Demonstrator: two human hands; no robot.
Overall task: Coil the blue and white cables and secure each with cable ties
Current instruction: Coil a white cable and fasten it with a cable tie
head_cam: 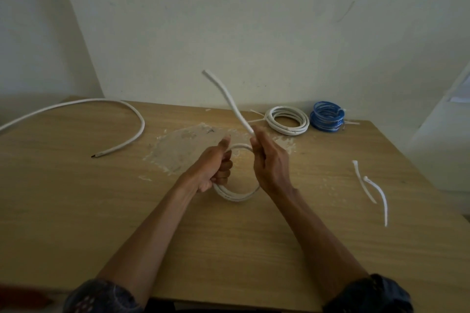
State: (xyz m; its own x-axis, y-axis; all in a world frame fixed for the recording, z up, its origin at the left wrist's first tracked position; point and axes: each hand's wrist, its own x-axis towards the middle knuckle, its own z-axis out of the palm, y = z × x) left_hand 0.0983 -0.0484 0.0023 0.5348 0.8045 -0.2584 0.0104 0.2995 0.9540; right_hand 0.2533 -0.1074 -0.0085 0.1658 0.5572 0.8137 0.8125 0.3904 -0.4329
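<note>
**A:** So, what have the hands got hold of?

**B:** Both are on the same white cable [236,195]. The left hand [216,168] is closed in a fist round one side of the small loops, thumb pointing up, bunching them together. The right hand [269,162] has its fingers curled tight on the cable where it leaves the loops. From there the free end [223,91] sticks up and away toward the wall.

**A:** Are the loops resting on the table [76,198]?

**B:** I cannot tell. They sit low over its middle, between the two wrists.

**A:** Anything already bundled?

**B:** Yes, at the far right of the table. A tied white coil [286,130] lies flat, and a blue coil [325,126] lies just beside it on the right. Thin white tie tails poke out from each.

**A:** Any spare ties?

**B:** Two cable ties [383,195] lie close together on the table, well to the right of the right hand.

**A:** And on the left?

**B:** A loose cable [143,124] curves across the table. One dark-tipped end lies near the middle, and the rest runs off the left edge.
</note>
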